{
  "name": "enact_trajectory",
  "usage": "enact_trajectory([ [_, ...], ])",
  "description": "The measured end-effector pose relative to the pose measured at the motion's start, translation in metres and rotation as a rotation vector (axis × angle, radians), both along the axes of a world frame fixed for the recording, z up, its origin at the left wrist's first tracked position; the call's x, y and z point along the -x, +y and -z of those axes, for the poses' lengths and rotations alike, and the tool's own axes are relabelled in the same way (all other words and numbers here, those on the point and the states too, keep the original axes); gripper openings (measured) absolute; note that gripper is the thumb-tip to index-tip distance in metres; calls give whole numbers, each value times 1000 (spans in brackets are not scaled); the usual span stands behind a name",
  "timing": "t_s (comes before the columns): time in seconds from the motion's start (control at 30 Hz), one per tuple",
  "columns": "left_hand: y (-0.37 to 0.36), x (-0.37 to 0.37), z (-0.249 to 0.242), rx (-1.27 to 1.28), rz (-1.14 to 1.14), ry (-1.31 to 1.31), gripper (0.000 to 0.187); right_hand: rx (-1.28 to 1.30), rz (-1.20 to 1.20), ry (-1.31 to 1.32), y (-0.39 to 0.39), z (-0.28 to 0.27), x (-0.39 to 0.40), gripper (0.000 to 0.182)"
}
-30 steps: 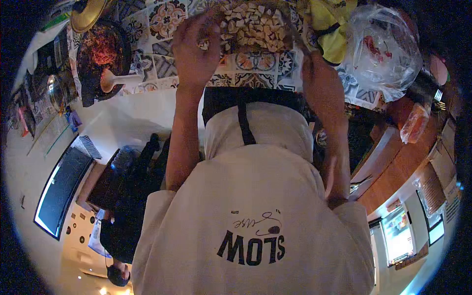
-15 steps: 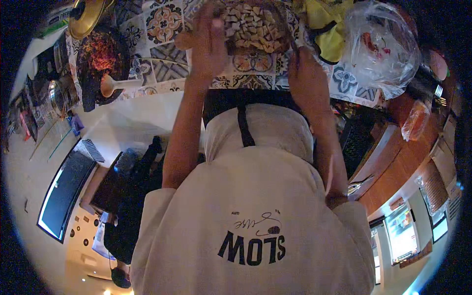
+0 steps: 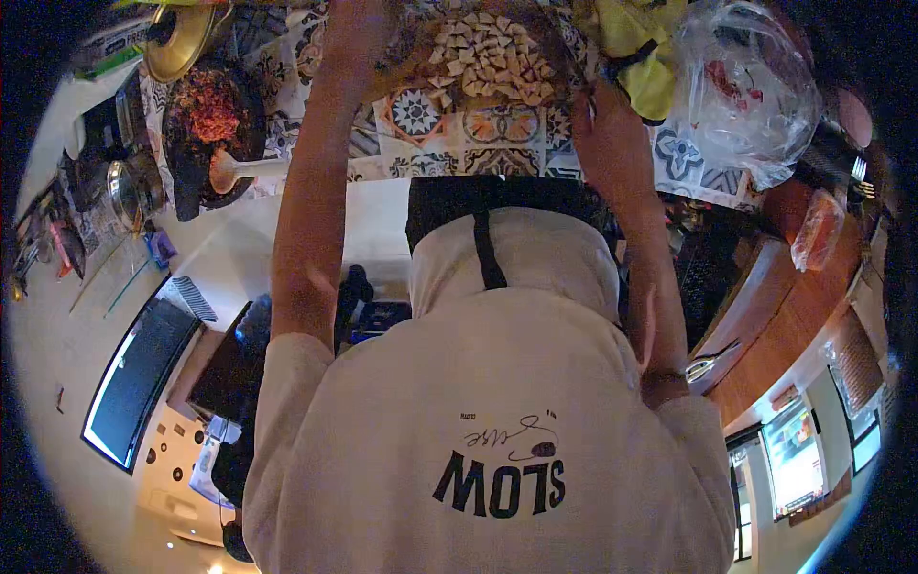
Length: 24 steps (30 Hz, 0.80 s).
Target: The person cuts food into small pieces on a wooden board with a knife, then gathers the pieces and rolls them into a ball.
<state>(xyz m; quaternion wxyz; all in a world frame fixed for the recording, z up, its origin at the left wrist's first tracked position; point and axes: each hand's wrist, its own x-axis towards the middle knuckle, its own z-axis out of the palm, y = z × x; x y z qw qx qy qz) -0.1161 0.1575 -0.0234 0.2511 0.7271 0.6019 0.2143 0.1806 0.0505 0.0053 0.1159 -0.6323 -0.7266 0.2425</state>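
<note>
Small pale cut pieces (image 3: 492, 57) are heaped on a board-like surface at the top middle, over a patterned tile-print tablecloth (image 3: 502, 124). Left of the heap, near the top edge of the view, my left hand (image 3: 361, 43) is dark and blurred, its fingers not distinguishable. My right hand (image 3: 610, 120) is at the right side of the heap with its fingers curled; I cannot tell what it grips. Just beyond it lies a yellow and black cloth (image 3: 643, 77).
To the left, a dark stone mortar (image 3: 247, 120) holds red paste (image 3: 206, 110) and a pale wooden spoon (image 3: 225, 172). A gold-coloured lid (image 3: 177, 48) is behind it. On the right are a clear plastic bag (image 3: 755, 115) with red bits and some forks (image 3: 860, 177).
My left hand has moved left and farther forward, away from the pale pieces, uncovering more of the cloth. My right hand stays beside the heap. The view has shifted slightly.
</note>
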Motion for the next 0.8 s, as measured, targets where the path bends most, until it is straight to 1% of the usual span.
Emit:
enact_trajectory([
  [0.07, -1, 2, -10, 54, -27, 105, 26, 12, 3, -3, 0, 1, 0, 24],
  [0.17, -3, 13, 6, -211, 37, 22, 27, 33, -11, 15, -4, -1, 1, 24],
  [0.27, -7, 17, -10, -206, 22, 181, 28, 12, -1, 90, 0, -5, -6, 24],
  [0.37, -15, 9, -21, -55, -95, 165, 29, 22, 30, 115, 2, -6, -11, 25],
  [0.47, -13, 1, -24, 64, -43, 156, 30, 40, -3, 117, 0, -2, -15, 26],
  [0.57, -7, 5, -1, -348, 206, 208, 31, 32, -26, 95, -3, 1, -16, 26],
  [0.63, -6, -2, -6, -227, 185, 141, 30, 2, -36, 66, -6, 2, -16, 27],
  [0.73, -2, -14, -19, -50, 154, 41, 29, 131, -21, 53, -8, -7, -16, 28],
  [0.77, -2, -17, -21, 9, 143, 8, 28, 104, -18, 78, -9, -6, -18, 28],
  [0.8, -1, -18, -21, -37, 141, -20, 27, 74, -15, 105, -12, -3, -20, 28],
])
